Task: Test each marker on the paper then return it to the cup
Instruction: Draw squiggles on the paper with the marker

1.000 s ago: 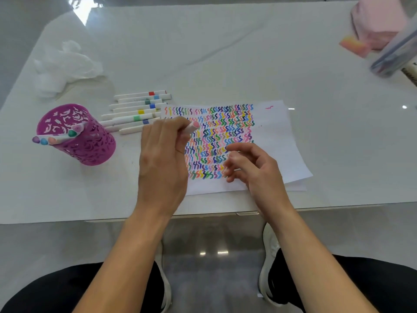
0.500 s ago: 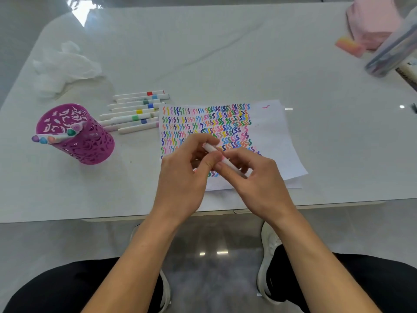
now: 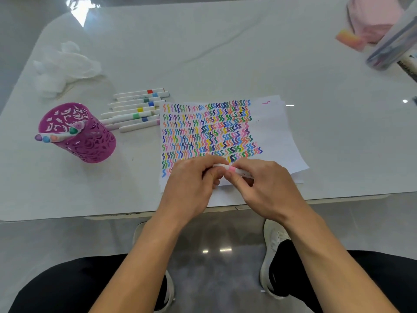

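Note:
A white marker with a pink band [image 3: 232, 169] lies level between both my hands, over the near edge of the paper [image 3: 270, 129]. My left hand [image 3: 191, 186] pinches its left end, and my right hand [image 3: 264, 188] grips the right part; the tip is hidden. The sheet is covered with rows of coloured squiggles. A magenta perforated cup [image 3: 90, 143] stands at the left with several markers leaning out of it. Several more white markers [image 3: 135, 109] lie in a row between cup and paper.
Crumpled clear plastic [image 3: 65, 64] lies at the far left. At the far right are a pink cloth [image 3: 374, 16], an orange-pink eraser [image 3: 348, 38] and a clear pencil case [image 3: 392, 46]. The table's front edge [image 3: 338, 196] runs just under my hands.
My left hand brought the marker from the row at the left to the paper's near edge. My right hand closed in and took hold of its other end.

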